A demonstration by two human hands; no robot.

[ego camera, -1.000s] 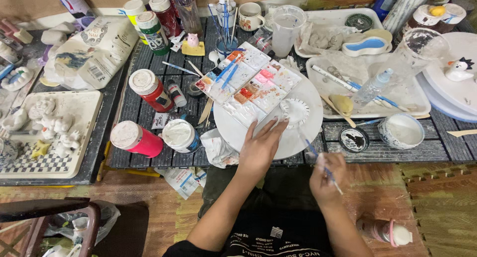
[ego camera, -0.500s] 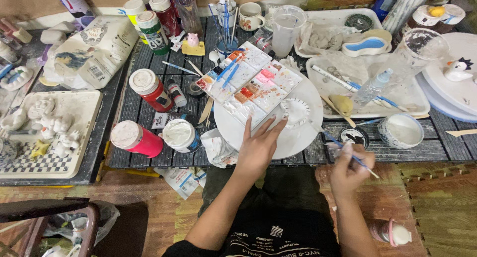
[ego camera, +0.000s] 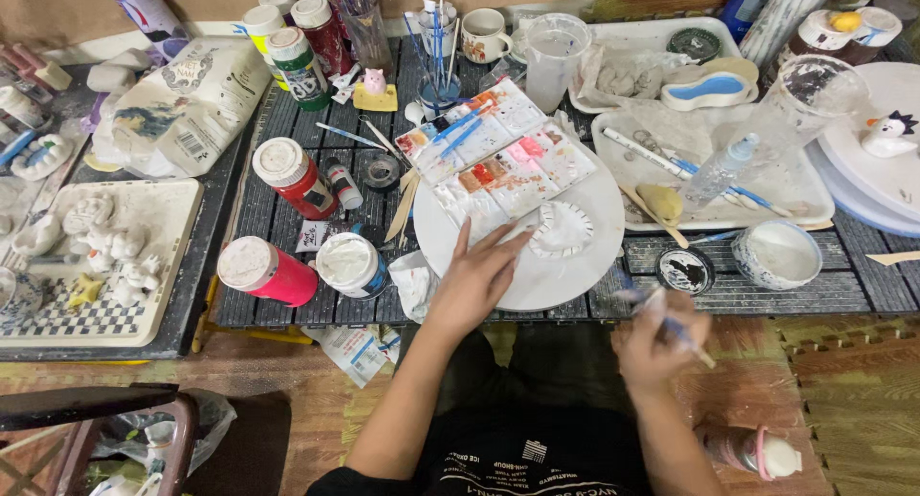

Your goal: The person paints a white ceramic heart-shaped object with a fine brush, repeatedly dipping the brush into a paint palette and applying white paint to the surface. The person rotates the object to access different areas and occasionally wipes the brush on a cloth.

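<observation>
My left hand (ego camera: pixel 476 274) lies flat on a round white plate (ego camera: pixel 585 266), fingers spread and reaching toward a small white ruffled clay piece (ego camera: pixel 560 230) on it. A paint palette (ego camera: pixel 498 161) with red, pink and blue wells overlaps the plate's far side. My right hand (ego camera: pixel 655 341) holds a thin paintbrush (ego camera: pixel 671 325) near the table's front edge, its tip close to a small black dish (ego camera: pixel 686 271). A white bowl (ego camera: pixel 777 253) stands just right of that dish.
Paint bottles (ego camera: pixel 292 175) with white caps stand left of the plate, one red bottle (ego camera: pixel 266 270) lying on its side. Trays with white clay figures (ego camera: pixel 96 247) sit at far left. A tray with tools and a plastic bottle (ego camera: pixel 724 170) is at right. Brush cups (ego camera: pixel 436 46) line the back.
My right hand has risen from my lap to the table's front edge with the brush, toward the black dish. My left hand stays on the plate.
</observation>
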